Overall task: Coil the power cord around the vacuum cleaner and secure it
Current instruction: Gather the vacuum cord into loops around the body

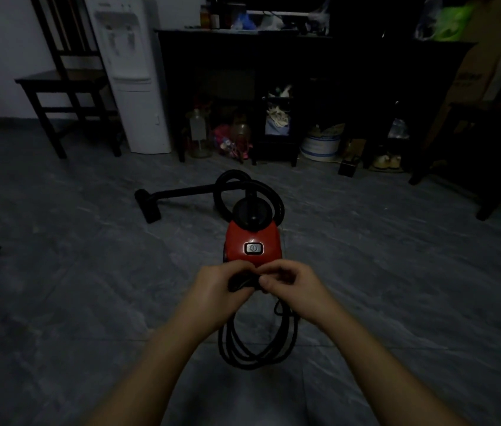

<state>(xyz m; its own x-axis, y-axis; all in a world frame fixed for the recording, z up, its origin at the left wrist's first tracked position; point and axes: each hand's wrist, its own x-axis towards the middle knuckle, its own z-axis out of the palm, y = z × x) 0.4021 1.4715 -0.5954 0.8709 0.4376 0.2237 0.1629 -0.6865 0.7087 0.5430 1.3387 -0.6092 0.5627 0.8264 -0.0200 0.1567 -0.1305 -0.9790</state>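
Note:
A small red vacuum cleaner sits on the grey floor in the middle of the view, its black hose looped behind it and its wand and nozzle lying to the left. The black power cord hangs in several loops below my hands, just in front of the vacuum's near end. My left hand grips the top of the coil. My right hand pinches the cord right beside it, thumbs nearly touching. The plug is hidden.
A dark cabinet with jars, a bucket and shoes underneath lines the far wall. A white water dispenser and a dark wooden chair stand at the back left. Another dark chair leg is at right.

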